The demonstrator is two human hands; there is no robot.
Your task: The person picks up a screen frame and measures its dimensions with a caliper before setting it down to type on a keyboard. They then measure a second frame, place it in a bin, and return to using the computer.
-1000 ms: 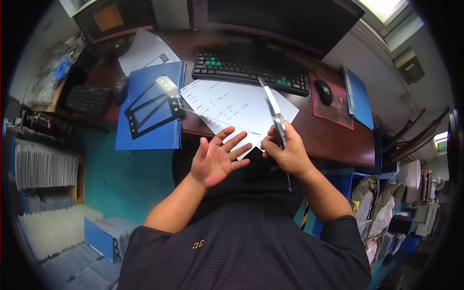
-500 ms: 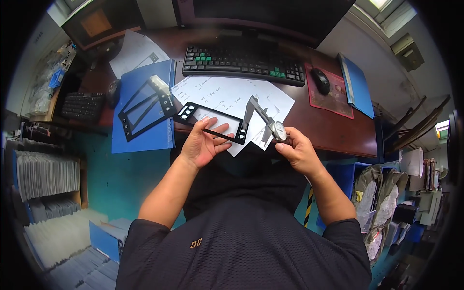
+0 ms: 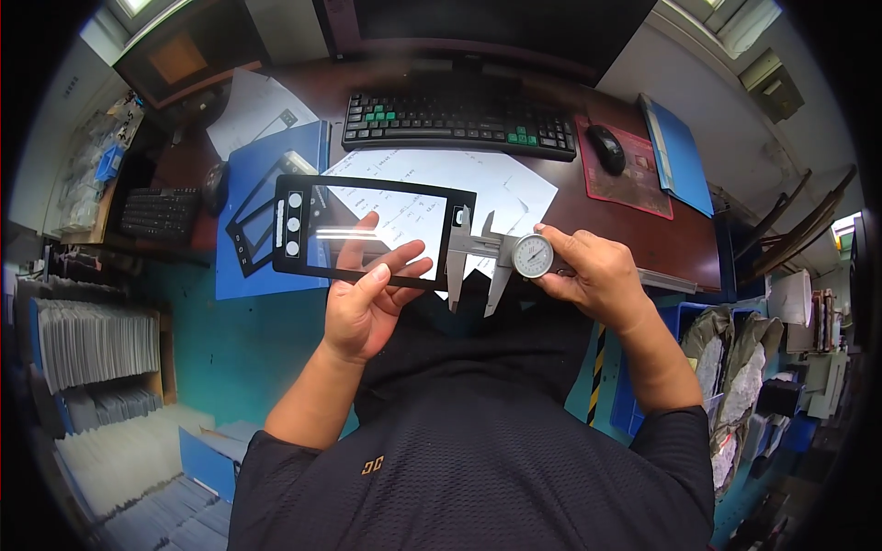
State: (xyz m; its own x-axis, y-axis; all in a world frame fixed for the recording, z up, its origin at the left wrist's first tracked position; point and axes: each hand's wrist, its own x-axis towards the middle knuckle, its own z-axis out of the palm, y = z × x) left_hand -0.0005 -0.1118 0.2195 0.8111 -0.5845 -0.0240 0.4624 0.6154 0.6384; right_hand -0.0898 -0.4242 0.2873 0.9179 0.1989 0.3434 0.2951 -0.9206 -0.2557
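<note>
Over the desk (image 3: 689, 246), head view: half a second ago the panel (image 3: 378, 184) sloped from 10 down to 4 and the caliper (image 3: 478, 246) beam angled up to 11. Now the panel has come up nearly level and the caliper has swung flat, long jaws down at 6 with a gap between them. So the two meet at the panel's 3 o'clock end. One jaw overlaps that border in view; can't tell if it's touching.

Left hand (image 3: 356, 317): loose pinch on the panel's lower border, thumb in front, fingers spread behind the clear window. Right hand (image 3: 602, 275): closed on the caliper beside the dial (image 3: 533, 255).

Panel is off the desk, held up. Long axis 9 to 3, 3 end a touch low. Three-circle end points to 9, small-cutout end to 3.

Around it: second panel (image 3: 241, 248) at 9, on the blue folder (image 3: 241, 286); paper (image 3: 519, 188) behind, showing through the window; keyboard (image 3: 459, 127) at 1; mouse (image 3: 606, 150) at 2.
</note>
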